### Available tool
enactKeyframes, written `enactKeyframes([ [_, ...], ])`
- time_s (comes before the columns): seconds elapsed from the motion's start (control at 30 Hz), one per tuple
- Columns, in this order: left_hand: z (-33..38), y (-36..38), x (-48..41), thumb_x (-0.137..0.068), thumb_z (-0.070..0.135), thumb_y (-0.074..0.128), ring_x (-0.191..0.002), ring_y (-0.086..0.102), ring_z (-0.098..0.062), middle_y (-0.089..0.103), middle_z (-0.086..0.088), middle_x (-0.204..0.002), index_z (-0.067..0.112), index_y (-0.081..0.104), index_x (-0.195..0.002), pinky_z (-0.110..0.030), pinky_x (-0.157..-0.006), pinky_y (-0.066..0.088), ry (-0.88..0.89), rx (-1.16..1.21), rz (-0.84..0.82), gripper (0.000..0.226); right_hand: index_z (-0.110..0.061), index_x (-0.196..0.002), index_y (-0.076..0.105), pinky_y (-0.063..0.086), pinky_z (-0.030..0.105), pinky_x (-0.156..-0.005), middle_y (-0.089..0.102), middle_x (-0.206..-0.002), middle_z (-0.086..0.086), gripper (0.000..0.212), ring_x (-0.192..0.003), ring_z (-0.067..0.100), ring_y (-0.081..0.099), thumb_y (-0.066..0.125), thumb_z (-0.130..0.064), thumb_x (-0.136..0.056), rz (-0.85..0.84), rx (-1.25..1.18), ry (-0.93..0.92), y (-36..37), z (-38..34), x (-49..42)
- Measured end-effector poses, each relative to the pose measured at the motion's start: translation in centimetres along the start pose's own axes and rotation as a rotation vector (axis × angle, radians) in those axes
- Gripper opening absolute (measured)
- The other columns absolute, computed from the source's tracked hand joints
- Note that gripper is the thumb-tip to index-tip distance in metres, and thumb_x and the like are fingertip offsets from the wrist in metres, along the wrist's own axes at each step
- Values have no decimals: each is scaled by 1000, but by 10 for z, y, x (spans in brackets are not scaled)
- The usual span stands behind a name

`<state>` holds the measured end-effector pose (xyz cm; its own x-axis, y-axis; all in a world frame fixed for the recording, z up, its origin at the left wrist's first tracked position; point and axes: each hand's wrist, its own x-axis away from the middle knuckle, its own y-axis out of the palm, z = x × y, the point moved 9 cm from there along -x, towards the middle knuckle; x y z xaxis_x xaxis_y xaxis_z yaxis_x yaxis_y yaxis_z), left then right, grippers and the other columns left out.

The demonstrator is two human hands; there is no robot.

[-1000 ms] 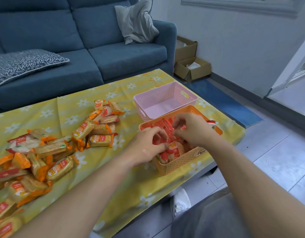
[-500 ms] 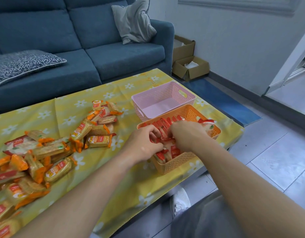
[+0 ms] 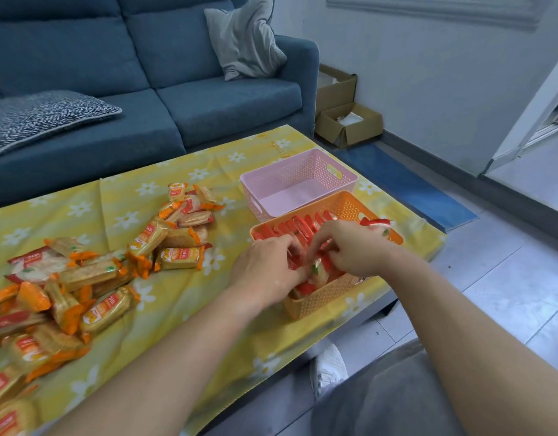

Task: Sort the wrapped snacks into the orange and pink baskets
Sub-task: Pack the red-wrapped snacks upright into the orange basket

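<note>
Arranging red-wrapped snacks (image 3: 298, 226) in orange lattice-plastic basket (image 3: 321, 298) | left hand (image 3: 265, 267) and right hand (image 3: 353, 247) pinch them | pink lattice basket (image 3: 303, 171), 12 o'clock, empty | loose snack pile (image 3: 92, 273), 9 o'clock, unsorted

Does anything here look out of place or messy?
One red-and-white packet perches on the far right rim of the orange basket, tilted, not lined up like the red packets standing in rows inside. The pink basket holds nothing yet.
</note>
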<state>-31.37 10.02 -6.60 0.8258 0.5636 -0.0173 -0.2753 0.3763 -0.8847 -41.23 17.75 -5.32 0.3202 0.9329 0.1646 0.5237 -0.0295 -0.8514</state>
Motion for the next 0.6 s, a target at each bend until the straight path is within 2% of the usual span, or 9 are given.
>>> enactKeyframes([
  [0.1, 3, 0, -1, -76, 62, 73, -105, 52, -17, 50, 10, -109, 36, 51, -102, -35, -78, 45, 18, -56, 52, 43, -32, -84, 74, 50, 16, -64, 71, -94, -12, 47, -83, 6, 64, 49, 8, -80, -87, -46, 22, 15, -2, -3],
  [0.17, 2, 1, -2, -74, 63, 74, -97, 53, -18, 47, 10, -101, 34, 45, -92, -34, -71, 41, 11, -49, 52, 45, -27, -87, 74, 51, 19, -64, 72, -91, -8, 35, -80, 9, 64, 53, 2, -84, -74, -110, 44, 18, -1, -4],
  [0.23, 4, 3, -1, -75, 67, 71, -92, 55, -18, 48, 10, -93, 30, 47, -83, -34, -66, 40, 28, -132, 39, 45, -23, -92, 74, 54, 26, -72, 72, -96, -7, 30, -88, 13, 66, 55, -1, -86, -55, -153, 55, 15, -1, -3],
  [0.3, 7, 0, -1, -79, 69, 66, -89, 55, -17, 52, 9, -90, 27, 53, -80, -33, -64, 38, 63, -199, 64, 44, -24, -93, 73, 52, 20, -66, 70, -96, -11, 30, -85, 9, 66, 54, -2, -89, 46, -177, 61, -2, 3, 2],
  [0.37, 9, -5, -2, -85, 66, 61, -89, 55, -16, 56, 10, -90, 27, 58, -79, -32, -64, 37, 112, -201, 69, 40, -24, -95, 71, 47, 15, -59, 69, -96, -11, 30, -79, 2, 64, 52, -1, -90, 276, -189, 103, -36, 17, 13],
  [0.43, 3, -3, -5, -87, 60, 63, -90, 57, -15, 58, 12, -91, 31, 60, -81, -33, -68, 43, 124, -136, -29, 30, -25, -99, 69, 47, 17, -66, 65, -100, -12, 37, -87, 4, 62, 49, 4, -88, 495, -120, 135, -66, 35, 26],
  [0.5, -5, -1, -5, -86, 50, 67, -91, 60, -14, 60, 15, -90, 33, 60, -84, -34, -73, 49, 101, -58, -130, 19, -27, -106, 69, 50, 21, -71, 61, -105, -11, 46, -95, 8, 60, 49, 8, -85, 533, -44, 158, -75, 48, 31],
  [0.6, -14, -7, -5, -88, 46, 67, -90, 60, -11, 64, 18, -91, 36, 64, -90, -30, -68, 44, 49, -90, -116, 10, -26, -107, 70, 50, 23, -72, 63, -104, -12, 40, -95, 8, 61, 53, 4, -86, 477, -42, 122, -71, 42, 30],
])
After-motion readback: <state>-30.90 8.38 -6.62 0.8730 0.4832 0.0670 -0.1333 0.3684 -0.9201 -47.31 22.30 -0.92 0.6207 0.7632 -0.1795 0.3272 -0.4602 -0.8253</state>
